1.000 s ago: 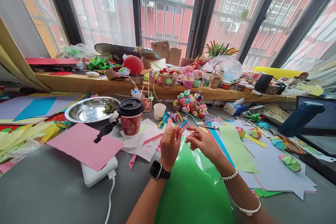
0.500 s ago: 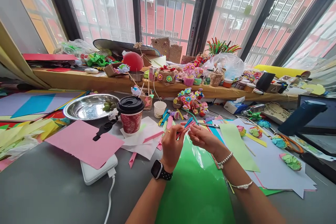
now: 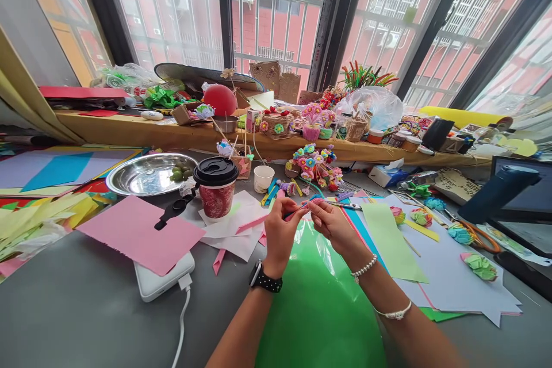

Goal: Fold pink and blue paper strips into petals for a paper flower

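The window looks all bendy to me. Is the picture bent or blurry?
Head view: bent, yes; the window frames lean outward near the edges, a wide-lens effect. Daylight is soft and even, the dish glints, and the left hand and right hand look sharp holding the strips.

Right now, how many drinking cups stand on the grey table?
2: a lidded red cup beside the steel bowl, and a small white cup to its right. Clutter may hide others.
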`<state>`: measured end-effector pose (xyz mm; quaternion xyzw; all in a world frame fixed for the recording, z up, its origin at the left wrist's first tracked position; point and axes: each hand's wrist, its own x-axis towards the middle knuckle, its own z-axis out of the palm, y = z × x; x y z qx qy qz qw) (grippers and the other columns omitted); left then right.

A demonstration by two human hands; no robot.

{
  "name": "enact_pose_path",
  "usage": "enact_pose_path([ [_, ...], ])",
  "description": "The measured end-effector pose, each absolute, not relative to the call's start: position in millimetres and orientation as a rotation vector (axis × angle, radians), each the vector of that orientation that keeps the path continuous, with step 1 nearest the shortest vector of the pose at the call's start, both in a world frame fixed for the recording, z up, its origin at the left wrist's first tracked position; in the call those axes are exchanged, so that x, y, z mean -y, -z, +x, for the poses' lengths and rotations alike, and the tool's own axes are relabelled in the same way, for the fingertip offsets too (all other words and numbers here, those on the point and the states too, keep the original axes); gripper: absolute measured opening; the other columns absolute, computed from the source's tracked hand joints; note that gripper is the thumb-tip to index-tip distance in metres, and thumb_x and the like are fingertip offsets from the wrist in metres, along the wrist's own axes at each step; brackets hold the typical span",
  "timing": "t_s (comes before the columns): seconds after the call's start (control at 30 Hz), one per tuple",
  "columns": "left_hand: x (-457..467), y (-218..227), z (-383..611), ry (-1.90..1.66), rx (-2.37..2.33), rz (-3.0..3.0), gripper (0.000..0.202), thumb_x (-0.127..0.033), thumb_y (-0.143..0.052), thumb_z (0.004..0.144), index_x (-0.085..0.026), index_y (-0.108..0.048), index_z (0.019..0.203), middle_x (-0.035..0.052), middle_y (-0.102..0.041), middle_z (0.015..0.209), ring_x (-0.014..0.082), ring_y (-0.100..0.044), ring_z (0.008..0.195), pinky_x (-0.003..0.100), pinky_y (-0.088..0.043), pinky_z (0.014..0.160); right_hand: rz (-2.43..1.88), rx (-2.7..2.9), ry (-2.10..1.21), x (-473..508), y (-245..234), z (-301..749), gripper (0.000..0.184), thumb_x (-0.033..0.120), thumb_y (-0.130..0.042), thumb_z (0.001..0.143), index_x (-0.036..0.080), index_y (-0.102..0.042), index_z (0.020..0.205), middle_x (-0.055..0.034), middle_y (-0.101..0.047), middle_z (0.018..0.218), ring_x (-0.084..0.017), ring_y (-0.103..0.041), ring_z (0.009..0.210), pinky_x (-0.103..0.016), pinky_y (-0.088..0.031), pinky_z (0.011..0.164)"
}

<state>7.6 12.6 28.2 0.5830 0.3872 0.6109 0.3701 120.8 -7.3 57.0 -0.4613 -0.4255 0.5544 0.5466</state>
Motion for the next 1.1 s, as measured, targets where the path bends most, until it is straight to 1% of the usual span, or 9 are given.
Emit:
enact_pose_path([
  [0.1, -15, -31, 4, -1.446, -0.959, 1.488, 0.029, -0.039, -0.062, 0.063, -0.018, -0.053, 0.079, 0.0018, -0.062, 0.072, 0.0142, -0.059, 0.070, 0.023, -0.046, 0.064, -1.099, 0.958, -1.287, 7, -57, 120, 0.030, 0.041, -0.068, 0.057, 0.018, -0.052, 0.068, 0.0103, -0.034, 0.042, -0.003, -0.022, 0.036, -0.020, -0.010, 0.037],
  [0.2, -17, -36, 0, -1.263, -0.936, 1.576, 0.025, -0.040, -0.058, 0.066, -0.017, -0.059, 0.076, 0.0018, -0.063, 0.068, 0.0129, -0.058, 0.061, 0.021, -0.043, 0.055, -1.114, 0.963, -1.271, 8, -58, 121, 0.028, 0.039, -0.068, 0.058, 0.017, -0.053, 0.066, 0.0095, -0.035, 0.046, -0.003, -0.025, 0.039, -0.019, -0.014, 0.038],
  [0.33, -19, -44, -7, -0.981, -0.793, 1.717, 0.027, -0.040, -0.052, 0.071, -0.016, -0.061, 0.062, -0.0020, -0.056, 0.051, 0.0068, -0.044, 0.041, 0.019, -0.033, 0.043, -1.160, 1.103, -1.250, 10, -58, 126, 0.027, 0.041, -0.064, 0.063, 0.016, -0.054, 0.066, 0.0097, -0.034, 0.043, -0.003, -0.021, 0.038, -0.020, -0.011, 0.038],
  [0.43, -20, -49, -14, -0.735, -0.625, 1.601, 0.032, -0.044, -0.052, 0.070, -0.015, -0.059, 0.059, -0.0022, -0.052, 0.049, 0.0055, -0.041, 0.039, 0.018, -0.029, 0.039, -1.172, 1.192, -1.283, 12, -58, 132, 0.026, 0.041, -0.063, 0.065, 0.016, -0.054, 0.065, 0.0103, -0.032, 0.041, -0.003, -0.019, 0.036, -0.021, -0.009, 0.038],
  [0.5, -20, -50, -20, -0.622, -0.536, 1.470, 0.032, -0.044, -0.055, 0.069, -0.014, -0.062, 0.065, 0.0014, -0.058, 0.060, 0.0069, -0.048, 0.046, 0.019, -0.036, 0.045, -1.162, 1.228, -1.318, 14, -59, 136, 0.025, 0.040, -0.062, 0.066, 0.016, -0.053, 0.065, 0.0105, -0.032, 0.041, -0.003, -0.018, 0.036, -0.021, -0.008, 0.037],
  [0.57, -21, -50, -25, -0.542, -0.484, 1.348, 0.032, -0.042, -0.058, 0.067, -0.013, -0.064, 0.078, 0.0067, -0.063, 0.075, 0.0103, -0.056, 0.057, 0.022, -0.043, 0.055, -1.153, 1.259, -1.344, 16, -60, 139, 0.025, 0.039, -0.062, 0.067, 0.016, -0.053, 0.066, 0.0106, -0.031, 0.040, -0.003, -0.018, 0.036, -0.021, -0.008, 0.038],
  [0.67, -22, -47, -28, -0.452, -0.459, 1.235, 0.039, -0.038, -0.064, 0.064, -0.011, -0.062, 0.092, 0.0108, -0.064, 0.085, 0.0150, -0.060, 0.070, 0.027, -0.045, 0.067, -1.140, 1.314, -1.396, 17, -63, 143, 0.025, 0.039, -0.061, 0.068, 0.015, -0.053, 0.064, 0.0112, -0.029, 0.038, -0.002, -0.017, 0.035, -0.021, -0.008, 0.037],
  [0.83, -22, -42, -25, -0.388, -0.472, 1.220, 0.032, -0.036, -0.064, 0.065, -0.009, -0.063, 0.083, 0.0090, -0.065, 0.081, 0.0140, -0.060, 0.070, 0.026, -0.045, 0.069, -1.161, 1.372, -1.458, 15, -62, 150, 0.025, 0.038, -0.060, 0.070, 0.015, -0.053, 0.063, 0.0112, -0.029, 0.036, -0.002, -0.017, 0.034, -0.022, -0.007, 0.037],
  [1.1, -15, -51, -23, -0.349, -0.395, 1.258, 0.025, -0.033, -0.061, 0.069, -0.009, -0.062, 0.079, 0.0065, -0.062, 0.075, 0.0114, -0.058, 0.066, 0.024, -0.043, 0.065, -1.148, 1.394, -1.479, 14, -62, 155, 0.025, 0.037, -0.060, 0.070, 0.015, -0.052, 0.062, 0.0114, -0.030, 0.034, -0.002, -0.017, 0.034, -0.021, -0.008, 0.037],
])
